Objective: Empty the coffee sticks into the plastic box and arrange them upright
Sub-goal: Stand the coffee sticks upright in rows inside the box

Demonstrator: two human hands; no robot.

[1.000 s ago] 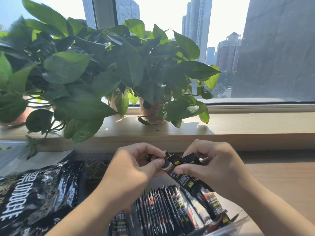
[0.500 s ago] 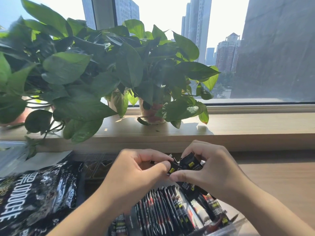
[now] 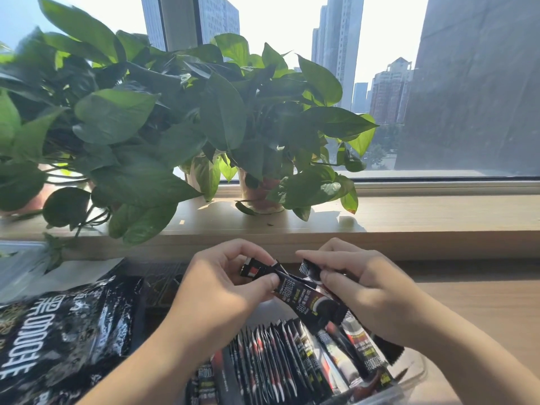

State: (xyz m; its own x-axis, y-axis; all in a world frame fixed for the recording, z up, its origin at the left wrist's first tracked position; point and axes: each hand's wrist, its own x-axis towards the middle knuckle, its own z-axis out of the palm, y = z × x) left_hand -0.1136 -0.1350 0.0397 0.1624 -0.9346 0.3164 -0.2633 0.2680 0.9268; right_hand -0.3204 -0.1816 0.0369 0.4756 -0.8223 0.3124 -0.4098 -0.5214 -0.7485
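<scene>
Coffee sticks [image 3: 305, 292], a glossy black bundle, slant from upper left down to lower right just above the clear plastic box [image 3: 391, 394], where we see more standing on edge. Our left hand [image 3: 222, 287] pinches the upper ends; our right hand [image 3: 368, 296] curls round the bundle
</scene>
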